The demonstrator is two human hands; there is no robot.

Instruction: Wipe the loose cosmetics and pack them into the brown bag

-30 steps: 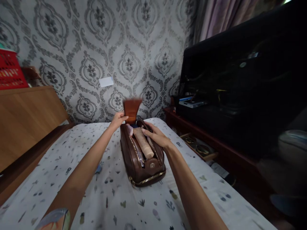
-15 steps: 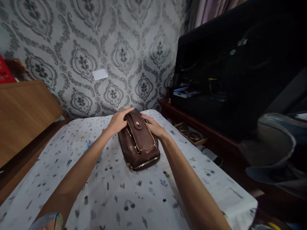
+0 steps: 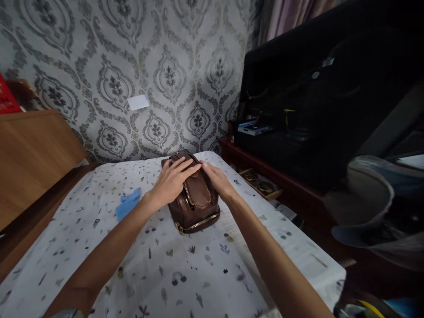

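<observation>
A brown leather bag [image 3: 198, 193] with gold zippers lies on a white patterned sheet [image 3: 159, 274], its short zipped end towards me. My left hand [image 3: 174, 180] rests across the bag's upper left part with its fingers stretched over the strap flap, covering the metal clasp. On the other side, my right hand [image 3: 217, 180] grips the bag's right edge near the top, the thumb side close to the left fingertips. Its lower fingers are hidden against the bag. A blue cloth [image 3: 127, 204] lies on the sheet left of the bag, beside my left forearm.
A wooden board [image 3: 36, 154] stands along the left edge. To the right are a large black screen [image 3: 318, 106], an open drawer [image 3: 265, 187] with round items in it, and a chair-like grey shape [image 3: 361, 203]. Patterned wallpaper [image 3: 168, 79] closes off the back.
My left hand has slid from the bag's far left corner onto its top, over the clasp. My right hand has shifted slightly at the right edge. More of the blue cloth shows.
</observation>
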